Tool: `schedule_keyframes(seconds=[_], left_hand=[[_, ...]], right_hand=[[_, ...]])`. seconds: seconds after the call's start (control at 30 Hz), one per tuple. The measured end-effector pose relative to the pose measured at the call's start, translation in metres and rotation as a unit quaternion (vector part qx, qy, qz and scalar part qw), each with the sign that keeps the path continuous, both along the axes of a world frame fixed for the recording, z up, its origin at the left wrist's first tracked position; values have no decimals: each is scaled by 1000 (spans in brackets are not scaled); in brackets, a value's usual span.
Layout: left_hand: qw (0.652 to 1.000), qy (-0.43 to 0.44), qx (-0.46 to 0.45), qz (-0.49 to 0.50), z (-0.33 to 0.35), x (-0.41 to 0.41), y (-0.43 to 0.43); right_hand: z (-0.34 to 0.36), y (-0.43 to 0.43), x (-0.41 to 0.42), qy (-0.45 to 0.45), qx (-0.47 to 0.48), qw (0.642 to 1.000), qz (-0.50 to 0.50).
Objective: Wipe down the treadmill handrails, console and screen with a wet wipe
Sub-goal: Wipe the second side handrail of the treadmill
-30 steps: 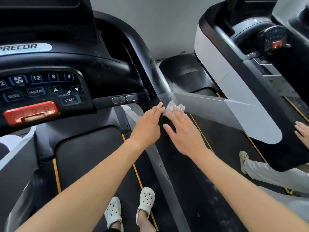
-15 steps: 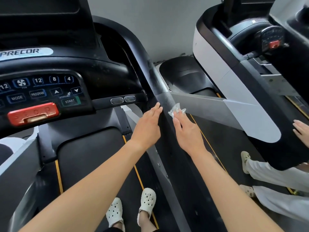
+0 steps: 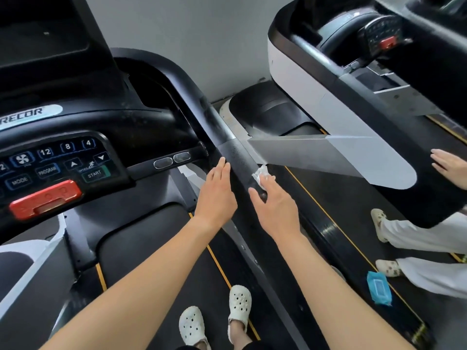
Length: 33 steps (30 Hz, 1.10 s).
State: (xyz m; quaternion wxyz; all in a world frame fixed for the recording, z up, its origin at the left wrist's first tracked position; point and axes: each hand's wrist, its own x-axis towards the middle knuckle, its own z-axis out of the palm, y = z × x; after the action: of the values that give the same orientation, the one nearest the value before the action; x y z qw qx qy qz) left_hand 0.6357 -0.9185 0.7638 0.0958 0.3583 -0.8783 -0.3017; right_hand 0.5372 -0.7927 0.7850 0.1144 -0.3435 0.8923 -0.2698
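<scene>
While we stand on the belt (image 3: pixel 151 248) in white clogs (image 3: pixel 214 322), both forearms reach forward to the right handrail (image 3: pixel 233 154). Our left hand (image 3: pixel 217 195) is flat, fingers straight and together, holding nothing, laid along the rail's inner side; touching or just beside it, we can't tell. Our right hand (image 3: pixel 275 210) is spread fairly wide, thumb splayed toward the rail top, fingers near straight and pressing the wet wipe (image 3: pixel 260 173) onto the rail's outer side: a press, not a pinch. The wipe sits bunched under the fingertips, just below the tip of the grey panel (image 3: pixel 303 152). Handling, our read: it's light, limp and damp, so it likely creeps out from under flat fingers. Better to drape it over the rail and wrap fingers and thumb round it, so it drags with the hand. The rail looks stiff and fixed and should take firm pressure. A blue wipe pack (image 3: pixel 379 287) lies on the neighbouring treadmill's deck to our right, near another person's legs (image 3: pixel 417 238). Further out, the rail above the wipe looks speckled. The console (image 3: pixel 63 157) with its red stop bar (image 3: pixel 45 198), and the dark screen (image 3: pixel 43 34) above it, are well apart from both hands.
</scene>
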Motion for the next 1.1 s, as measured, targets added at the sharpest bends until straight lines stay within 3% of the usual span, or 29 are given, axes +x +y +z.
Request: schedule_keyframes(seconds=[0.1,0.2,0.3,0.53,0.77,1.1], left_hand=[[999,-13,-30,-21,0,6,2],[998,-30,-48,-36,-1,7,2],[997,-30,-63,-44,1,3,0],[997,-22,-61,-46,6,-2,-3],[996,-38,-59,-47,11,-5,-9],[997,-49,-50,-37,5,-9,-7]], right_hand=[[-3,-5,-14,70,53,994,57],[-1,-26,-29,44,94,990,93],[-5,-31,-28,21,81,992,98],[-9,14,-30,91,65,984,142],[3,-53,-43,-12,74,983,167],[1,-29,-55,-33,34,984,171]])
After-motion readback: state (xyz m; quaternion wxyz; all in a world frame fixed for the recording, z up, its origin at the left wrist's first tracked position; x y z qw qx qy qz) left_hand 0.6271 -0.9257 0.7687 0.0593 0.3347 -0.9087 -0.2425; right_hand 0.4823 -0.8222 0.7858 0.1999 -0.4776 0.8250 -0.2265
